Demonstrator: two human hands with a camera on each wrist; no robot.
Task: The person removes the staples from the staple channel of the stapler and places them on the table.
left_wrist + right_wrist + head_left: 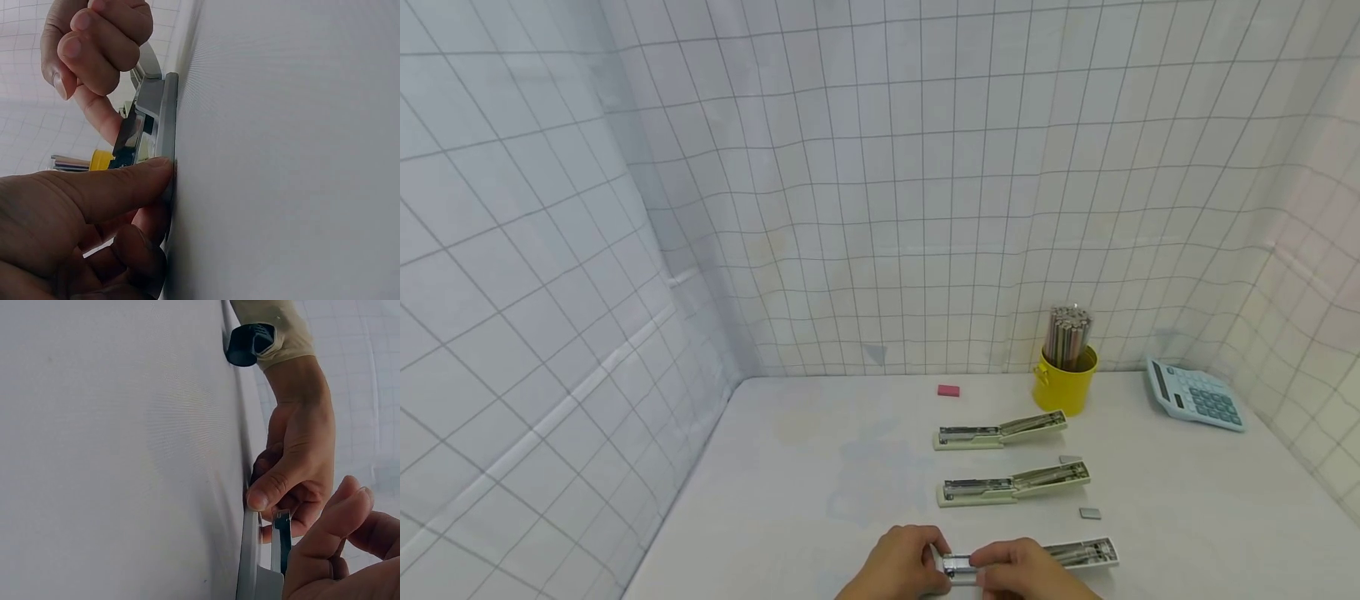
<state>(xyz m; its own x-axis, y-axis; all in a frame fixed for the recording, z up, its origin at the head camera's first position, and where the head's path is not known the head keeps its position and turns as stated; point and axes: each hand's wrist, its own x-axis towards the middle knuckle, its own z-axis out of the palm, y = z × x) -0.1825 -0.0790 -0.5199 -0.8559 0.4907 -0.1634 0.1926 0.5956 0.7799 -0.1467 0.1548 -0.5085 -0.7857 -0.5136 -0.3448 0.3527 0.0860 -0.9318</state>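
A pale stapler (1084,553) lies opened out at the table's near edge, its top half swung back to the right. My left hand (904,562) grips the front end of its base, with the thumb (134,184) along one side and fingers on the other. My right hand (1022,571) is over the metal staple channel. In the left wrist view, one extended finger of the right hand (103,44) touches the channel (128,134), while the other fingers curl loosely and the thumb stays apart. Whatever lies under that fingertip is hidden.
Two more opened staplers (970,436) (977,491) lie in a row behind. Small grey strips (1090,513) (1070,459) sit near them. Farther back are a pink block (948,391), a yellow bucket (1060,392) of pencils (1067,337) and a light-blue calculator (1197,396).
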